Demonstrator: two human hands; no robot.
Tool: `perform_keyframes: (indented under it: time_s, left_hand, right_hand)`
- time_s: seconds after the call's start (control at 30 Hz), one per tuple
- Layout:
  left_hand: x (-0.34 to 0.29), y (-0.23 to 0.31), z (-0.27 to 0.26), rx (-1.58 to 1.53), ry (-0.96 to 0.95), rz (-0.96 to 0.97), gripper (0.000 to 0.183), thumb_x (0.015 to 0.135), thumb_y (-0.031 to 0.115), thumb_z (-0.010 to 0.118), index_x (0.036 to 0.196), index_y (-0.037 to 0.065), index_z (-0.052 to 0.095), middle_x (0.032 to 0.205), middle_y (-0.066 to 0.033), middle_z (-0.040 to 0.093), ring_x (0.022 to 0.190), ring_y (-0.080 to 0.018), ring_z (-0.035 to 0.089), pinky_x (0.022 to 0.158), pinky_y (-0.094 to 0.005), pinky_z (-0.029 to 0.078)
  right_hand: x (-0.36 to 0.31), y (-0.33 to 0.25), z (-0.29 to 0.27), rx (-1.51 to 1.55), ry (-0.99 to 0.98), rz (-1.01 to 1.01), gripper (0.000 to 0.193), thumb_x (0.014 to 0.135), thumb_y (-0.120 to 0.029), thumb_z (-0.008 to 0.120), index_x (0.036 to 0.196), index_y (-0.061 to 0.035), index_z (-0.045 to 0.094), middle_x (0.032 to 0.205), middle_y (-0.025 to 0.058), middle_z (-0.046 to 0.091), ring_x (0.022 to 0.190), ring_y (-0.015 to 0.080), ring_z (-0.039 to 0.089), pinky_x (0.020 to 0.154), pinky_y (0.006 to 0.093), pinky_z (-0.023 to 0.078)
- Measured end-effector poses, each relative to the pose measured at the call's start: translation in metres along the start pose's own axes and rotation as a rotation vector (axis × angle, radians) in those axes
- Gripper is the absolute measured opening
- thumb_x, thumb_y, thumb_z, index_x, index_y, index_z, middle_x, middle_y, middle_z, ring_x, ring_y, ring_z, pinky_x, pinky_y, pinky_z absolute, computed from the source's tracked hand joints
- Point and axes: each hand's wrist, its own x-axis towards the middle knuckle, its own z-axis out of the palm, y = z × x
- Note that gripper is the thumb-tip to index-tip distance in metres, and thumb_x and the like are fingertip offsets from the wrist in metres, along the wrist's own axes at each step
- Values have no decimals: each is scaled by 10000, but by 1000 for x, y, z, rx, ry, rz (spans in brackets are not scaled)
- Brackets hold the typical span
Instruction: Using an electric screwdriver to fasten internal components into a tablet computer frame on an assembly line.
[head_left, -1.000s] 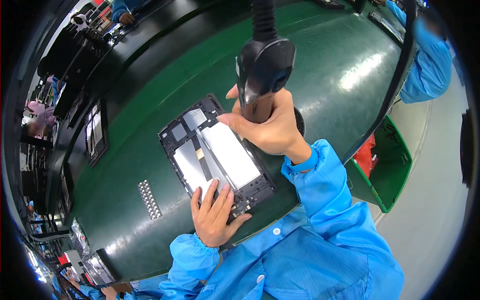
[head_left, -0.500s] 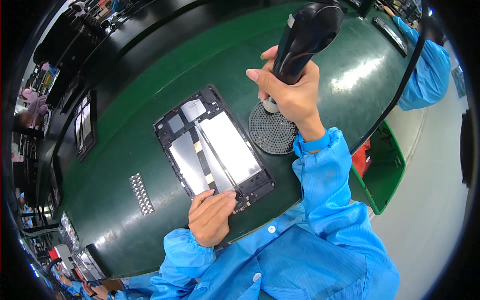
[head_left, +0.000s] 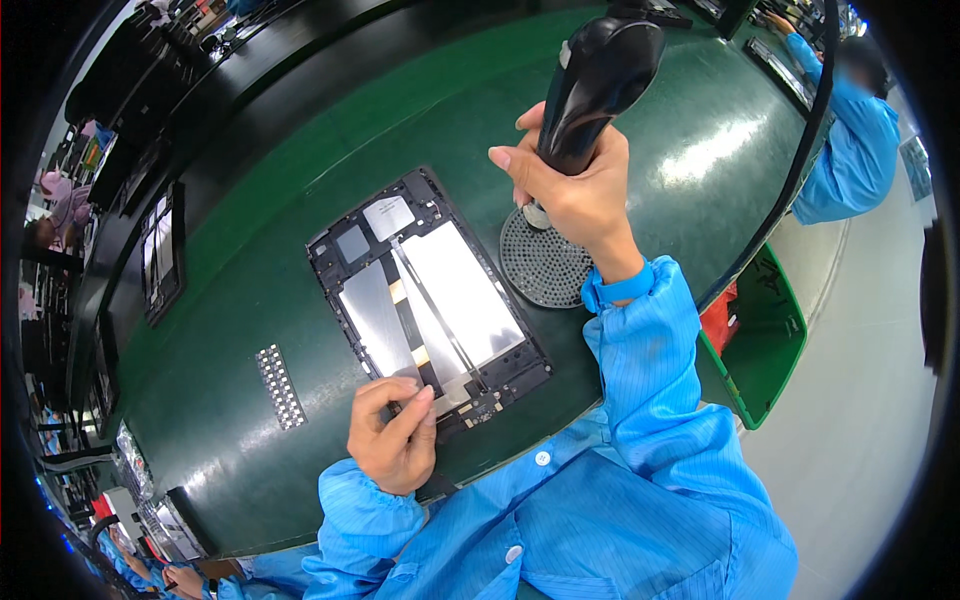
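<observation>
An opened tablet chassis (head_left: 425, 300) with silver battery plates and a black frame lies on the green bench mat (head_left: 300, 180). My left hand (head_left: 392, 435) rests on its near edge, fingertips pressing the frame. My right hand (head_left: 570, 195) grips a black electric screwdriver (head_left: 595, 90) upright, its tip down on a round perforated screw tray (head_left: 545, 265) just right of the tablet. A black cable (head_left: 800, 150) curves away from the tool.
A small strip of pads (head_left: 280, 385) lies left of the tablet. Another tablet frame (head_left: 158, 255) sits at the far left. A green bin (head_left: 765, 345) hangs off the bench's right side. A co-worker in blue (head_left: 845, 140) works at the upper right.
My right hand has lifted the screwdriver off the tablet and moved it right, onto the round screw tray. My left hand stays on the tablet's near edge.
</observation>
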Motion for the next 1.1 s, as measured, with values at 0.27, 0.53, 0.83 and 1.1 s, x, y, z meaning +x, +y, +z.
perform_keyframes:
  time_s: [0.27,0.53,0.83,1.1]
  left_hand:
    - [-8,-18,-21,-30,186,-408,144,721,-81,701,847,-37,647,784,-139,651,695,-220,640,637,-298,516]
    - [16,-47,-38,-457,209,-846,127,826,-8,648,935,-71,627,786,-105,653,658,-156,643,594,-240,521]
    - [36,-71,-31,-370,98,-903,154,842,112,669,956,10,657,838,-24,654,669,-78,612,497,-193,462]
    - [41,-80,-37,-406,9,-878,197,813,152,707,917,4,630,778,-43,652,646,-77,606,473,-190,461]
  right_hand:
    - [-6,-1,6,-31,49,0,299,722,-5,752,967,0,580,632,6,582,510,65,537,449,206,413]
    - [-7,-13,-4,-18,54,-123,275,750,33,709,983,27,564,631,16,580,512,84,548,477,214,408]
    - [-19,-29,11,33,33,-134,309,756,69,681,1017,34,519,630,51,570,509,103,545,498,222,424]
    - [-43,-56,78,211,-195,-137,400,723,103,681,1068,26,494,612,47,578,521,87,548,488,202,419]
